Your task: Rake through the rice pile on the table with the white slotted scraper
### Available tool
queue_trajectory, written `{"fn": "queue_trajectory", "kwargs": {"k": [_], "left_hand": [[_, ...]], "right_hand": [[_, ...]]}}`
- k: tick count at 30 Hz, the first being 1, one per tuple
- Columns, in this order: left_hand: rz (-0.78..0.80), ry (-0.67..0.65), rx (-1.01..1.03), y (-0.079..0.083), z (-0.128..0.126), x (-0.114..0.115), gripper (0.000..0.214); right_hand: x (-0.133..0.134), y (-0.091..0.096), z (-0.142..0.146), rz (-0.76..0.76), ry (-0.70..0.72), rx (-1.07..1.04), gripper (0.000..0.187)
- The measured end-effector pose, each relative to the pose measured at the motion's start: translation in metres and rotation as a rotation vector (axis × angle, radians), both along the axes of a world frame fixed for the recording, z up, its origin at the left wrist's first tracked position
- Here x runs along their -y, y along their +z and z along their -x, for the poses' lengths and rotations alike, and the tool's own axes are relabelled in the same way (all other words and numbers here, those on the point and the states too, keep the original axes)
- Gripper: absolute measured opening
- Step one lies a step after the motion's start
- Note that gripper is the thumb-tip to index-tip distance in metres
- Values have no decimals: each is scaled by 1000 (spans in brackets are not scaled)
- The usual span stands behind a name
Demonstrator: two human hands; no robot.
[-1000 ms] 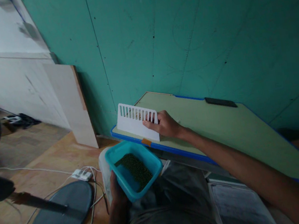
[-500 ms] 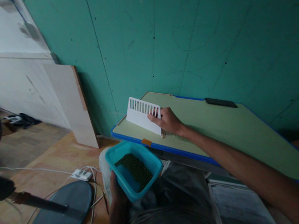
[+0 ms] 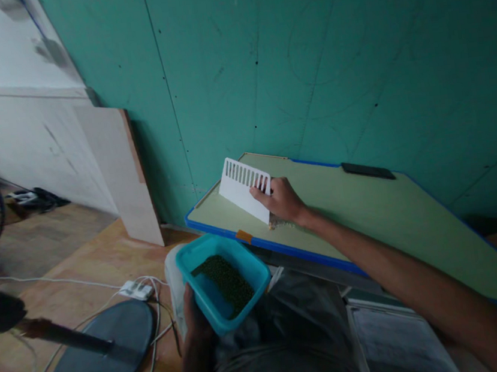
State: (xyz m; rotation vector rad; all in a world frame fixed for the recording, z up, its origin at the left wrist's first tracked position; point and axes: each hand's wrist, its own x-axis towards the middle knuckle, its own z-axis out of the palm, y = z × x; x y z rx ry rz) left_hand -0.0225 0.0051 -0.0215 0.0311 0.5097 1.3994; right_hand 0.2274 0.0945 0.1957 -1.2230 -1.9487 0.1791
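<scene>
My right hand (image 3: 284, 201) is closed on the slotted right end of a white plastic scraper (image 3: 242, 191), which stands tilted with its long lower edge on the pale green tabletop (image 3: 351, 209). A small heap of grains or crumbs (image 3: 280, 223) lies beside the scraper's near corner, partly under my hand. Below the table's blue edge, my left hand (image 3: 196, 313) grips the left side of a turquoise plastic basin (image 3: 214, 311). Small dark green beans or grains (image 3: 226, 279) cover part of its bottom. Most of my left fingers are hidden under the basin.
A black strip (image 3: 368, 170) lies at the table's far edge, against the green wall (image 3: 304, 52). To the left stand a fan with a round base (image 3: 102, 361), a white power strip (image 3: 136, 290) with cables, and a leaning board (image 3: 117, 172).
My right hand has shifted the scraper slightly to the right and away from the table's left end. The basin and my left hand have hardly moved.
</scene>
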Motion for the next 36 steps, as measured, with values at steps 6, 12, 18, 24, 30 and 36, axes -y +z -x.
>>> {"fn": "queue_trajectory", "kwargs": {"k": [6,12,18,24,30,36], "left_hand": [[2,-48,-10,-16,3,-2,40],[44,-24,-21,-27,5,-4,38],[30,-24,-14,-33,5,-4,40],[3,-73,-4,-39,6,-8,44],[-13,-126,19,-46,12,-8,46],[-47,-142,42,-40,9,-6,47]], "right_hand": [[8,-1,12,-14,92,-52,44],[9,-1,28,14,143,-3,45],[5,-1,28,-37,67,36,44],[4,0,25,-59,-60,3,43],[4,1,36,-84,-117,-96,43],[-2,-6,55,-73,-155,41,45]]}}
